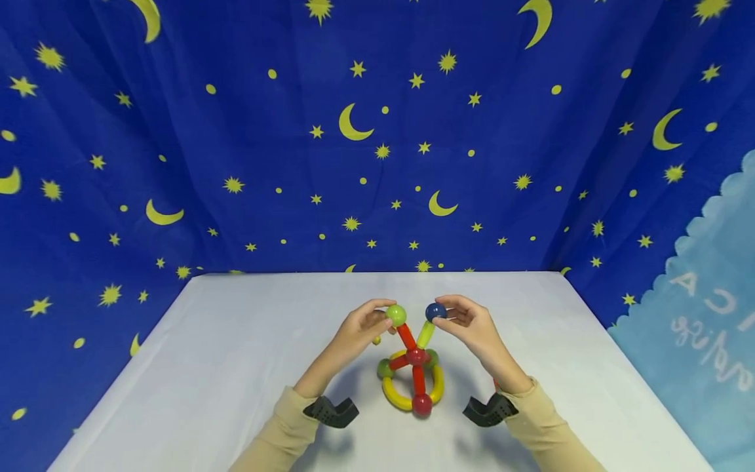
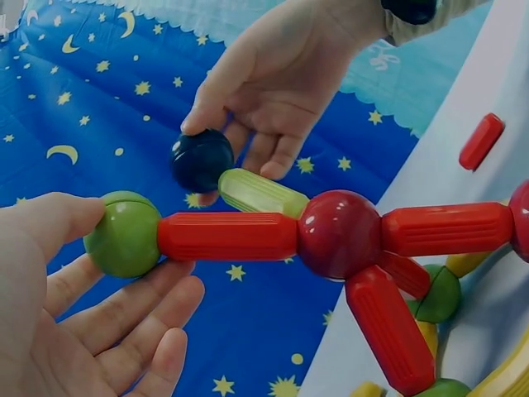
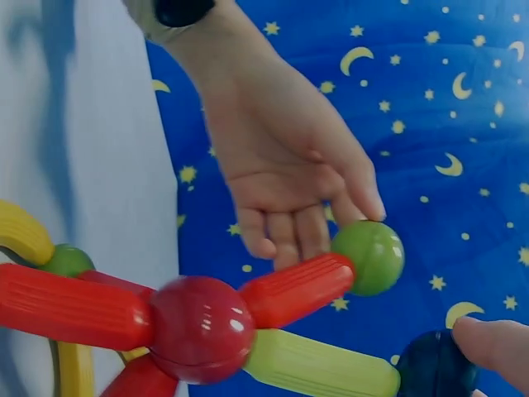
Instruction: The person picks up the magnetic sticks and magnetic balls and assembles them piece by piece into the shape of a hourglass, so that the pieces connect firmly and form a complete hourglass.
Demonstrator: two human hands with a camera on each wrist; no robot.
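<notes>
A magnetic ball-and-stick model stands on the white table. My left hand [image 1: 358, 330] pinches a light green ball [image 1: 396, 314] between thumb and fingers, at the upper end of a red stick [image 1: 406, 337]. In my right hand [image 1: 474, 322] a dark blue ball [image 1: 435, 311] is pinched, topping a lime-green stick [image 1: 425, 334]. Both sticks slant up in a V from a central red ball [image 1: 417, 356]. Below it, more red sticks [image 2: 390, 331] run down to a base ring of curved yellow pieces [image 1: 396, 398], with green balls [image 1: 385, 368] and a red ball [image 1: 421, 404] at the front.
A loose red stick [image 2: 481, 141] lies on the table to the right, mostly behind my right forearm in the head view. A small yellow piece [image 1: 376, 340] shows behind my left hand. A blue star-patterned curtain [image 1: 389, 164] borders the white table [image 1: 253, 341] at the back and sides.
</notes>
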